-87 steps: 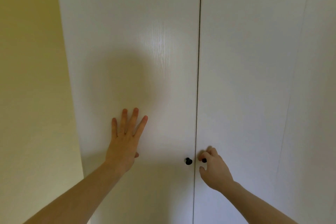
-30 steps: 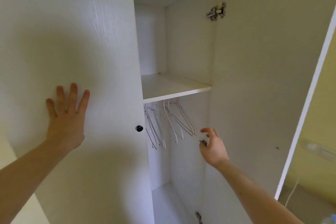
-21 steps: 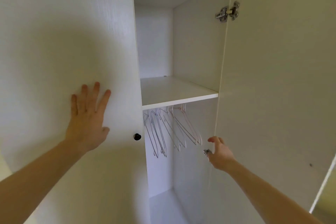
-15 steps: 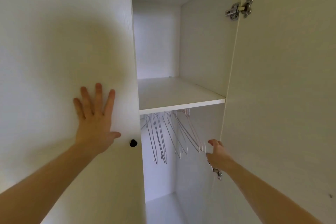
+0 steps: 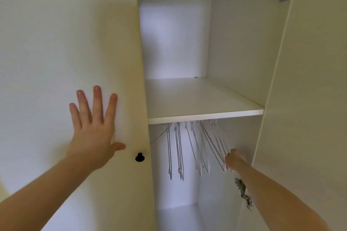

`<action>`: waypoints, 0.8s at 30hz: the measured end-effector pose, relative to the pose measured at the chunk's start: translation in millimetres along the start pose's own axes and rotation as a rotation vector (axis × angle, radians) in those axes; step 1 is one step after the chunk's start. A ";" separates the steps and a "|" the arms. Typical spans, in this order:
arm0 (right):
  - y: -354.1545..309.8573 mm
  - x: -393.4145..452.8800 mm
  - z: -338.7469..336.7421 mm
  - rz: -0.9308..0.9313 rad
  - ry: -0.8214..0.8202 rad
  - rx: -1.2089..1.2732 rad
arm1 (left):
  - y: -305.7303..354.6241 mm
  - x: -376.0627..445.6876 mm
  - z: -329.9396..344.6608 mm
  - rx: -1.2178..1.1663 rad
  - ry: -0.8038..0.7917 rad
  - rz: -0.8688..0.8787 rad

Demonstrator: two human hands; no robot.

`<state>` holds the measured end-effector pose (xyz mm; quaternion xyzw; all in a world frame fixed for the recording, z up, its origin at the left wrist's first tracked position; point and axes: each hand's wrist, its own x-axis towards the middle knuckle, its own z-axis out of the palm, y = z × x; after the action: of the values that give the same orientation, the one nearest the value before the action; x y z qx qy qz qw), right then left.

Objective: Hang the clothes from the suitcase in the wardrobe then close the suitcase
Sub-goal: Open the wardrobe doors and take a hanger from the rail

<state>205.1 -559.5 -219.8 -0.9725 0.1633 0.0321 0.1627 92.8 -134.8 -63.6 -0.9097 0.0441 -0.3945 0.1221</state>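
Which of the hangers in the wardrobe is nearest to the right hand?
The rightmost hanger, the one slanting most toward the right wall. The right hand is at its lower end, while the other hangers hang further left, apart from the hand.

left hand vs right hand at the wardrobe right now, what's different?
The left hand lies flat with fingers spread on the closed left door; the right hand reaches inside the open wardrobe. The left hand touches only the door panel, beside the black knob; the right hand is at the rightmost wire hangers, though its grip is not clear. Both are bare, with arms extended.
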 end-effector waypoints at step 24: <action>-34.5 14.3 28.6 -0.046 -0.093 0.631 | 2.1 0.6 -2.6 0.012 -0.014 -0.009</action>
<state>229.7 -523.7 -237.9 -0.8750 0.1355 0.0208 0.4643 91.3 -137.5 -62.1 -0.9118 0.0370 -0.3890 0.1259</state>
